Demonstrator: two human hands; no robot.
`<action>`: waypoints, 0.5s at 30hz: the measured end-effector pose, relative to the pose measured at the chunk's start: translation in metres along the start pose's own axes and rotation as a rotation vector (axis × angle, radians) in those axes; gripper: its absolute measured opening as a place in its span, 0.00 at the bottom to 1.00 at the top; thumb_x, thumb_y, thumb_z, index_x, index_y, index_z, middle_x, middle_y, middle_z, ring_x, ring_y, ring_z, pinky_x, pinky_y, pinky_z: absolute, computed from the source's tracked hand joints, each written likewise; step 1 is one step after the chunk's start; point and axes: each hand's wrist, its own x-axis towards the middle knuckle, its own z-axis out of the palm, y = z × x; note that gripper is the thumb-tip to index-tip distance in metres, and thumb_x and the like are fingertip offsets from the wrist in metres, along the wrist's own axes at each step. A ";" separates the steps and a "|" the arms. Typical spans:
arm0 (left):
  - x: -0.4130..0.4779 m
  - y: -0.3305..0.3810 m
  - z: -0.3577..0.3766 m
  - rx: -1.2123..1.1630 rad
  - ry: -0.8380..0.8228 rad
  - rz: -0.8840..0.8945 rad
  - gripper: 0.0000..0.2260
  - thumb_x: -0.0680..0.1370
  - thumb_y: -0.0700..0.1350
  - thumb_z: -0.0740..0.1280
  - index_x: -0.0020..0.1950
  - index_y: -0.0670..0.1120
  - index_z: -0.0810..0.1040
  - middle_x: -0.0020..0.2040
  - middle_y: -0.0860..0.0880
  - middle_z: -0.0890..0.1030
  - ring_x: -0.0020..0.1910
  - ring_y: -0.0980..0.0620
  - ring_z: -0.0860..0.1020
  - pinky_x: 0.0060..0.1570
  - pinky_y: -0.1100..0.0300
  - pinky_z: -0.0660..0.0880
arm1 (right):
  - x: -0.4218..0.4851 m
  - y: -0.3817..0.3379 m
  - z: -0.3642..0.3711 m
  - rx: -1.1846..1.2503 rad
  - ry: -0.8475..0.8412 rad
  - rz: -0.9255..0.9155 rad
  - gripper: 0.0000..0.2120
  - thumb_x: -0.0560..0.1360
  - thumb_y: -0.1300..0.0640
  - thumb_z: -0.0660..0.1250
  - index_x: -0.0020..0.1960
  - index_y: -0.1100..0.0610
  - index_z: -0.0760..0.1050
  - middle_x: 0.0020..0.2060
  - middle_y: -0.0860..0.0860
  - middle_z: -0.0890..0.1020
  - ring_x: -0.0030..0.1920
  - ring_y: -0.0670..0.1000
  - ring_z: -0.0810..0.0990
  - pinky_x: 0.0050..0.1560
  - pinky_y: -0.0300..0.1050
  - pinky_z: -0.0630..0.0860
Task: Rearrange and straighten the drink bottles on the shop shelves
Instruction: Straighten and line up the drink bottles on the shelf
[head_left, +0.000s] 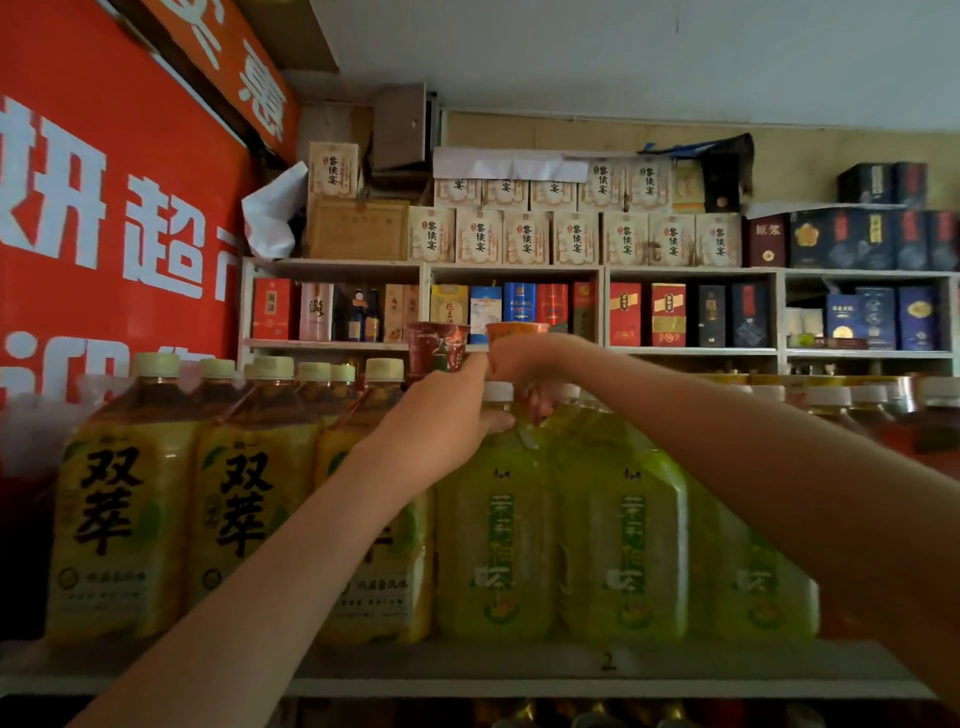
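A row of large yellow tea bottles (124, 509) stands at the left of the white shelf (519, 673), with green tea bottles (628, 540) to their right. My left hand (441, 415) grips the neck of the leftmost front green bottle (496, 540), just under its white cap (497, 391). My right hand (524, 374) reaches over that cap, fingers curled down on the top of a green bottle right behind it, which is mostly hidden. Both forearms cross in front of the bottles.
A dark red cup (436, 345) and an orange cup (517, 328) sit just behind my hands. Wall shelves with boxed liquor (623, 314) fill the background. A red banner (114, 208) covers the left wall. More capped bottles (831, 400) stand at the right.
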 end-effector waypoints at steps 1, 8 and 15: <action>0.001 -0.001 0.000 -0.006 -0.009 -0.008 0.22 0.78 0.52 0.64 0.68 0.47 0.63 0.50 0.51 0.77 0.39 0.56 0.74 0.35 0.64 0.70 | 0.003 0.001 0.003 0.005 -0.014 0.013 0.04 0.78 0.64 0.60 0.46 0.65 0.71 0.29 0.55 0.75 0.19 0.47 0.75 0.22 0.39 0.75; 0.000 0.003 0.002 -0.012 -0.021 -0.022 0.20 0.78 0.51 0.64 0.67 0.47 0.64 0.58 0.48 0.77 0.50 0.52 0.75 0.48 0.57 0.73 | 0.006 0.002 0.005 0.034 -0.047 0.033 0.10 0.80 0.60 0.59 0.52 0.67 0.73 0.38 0.58 0.79 0.31 0.51 0.80 0.35 0.43 0.81; -0.006 0.009 0.002 -0.057 0.021 -0.067 0.18 0.78 0.50 0.64 0.64 0.47 0.66 0.52 0.51 0.77 0.39 0.59 0.73 0.39 0.65 0.68 | -0.038 0.003 -0.006 -0.164 0.153 -0.070 0.11 0.79 0.55 0.61 0.54 0.62 0.74 0.43 0.53 0.80 0.40 0.50 0.79 0.43 0.43 0.79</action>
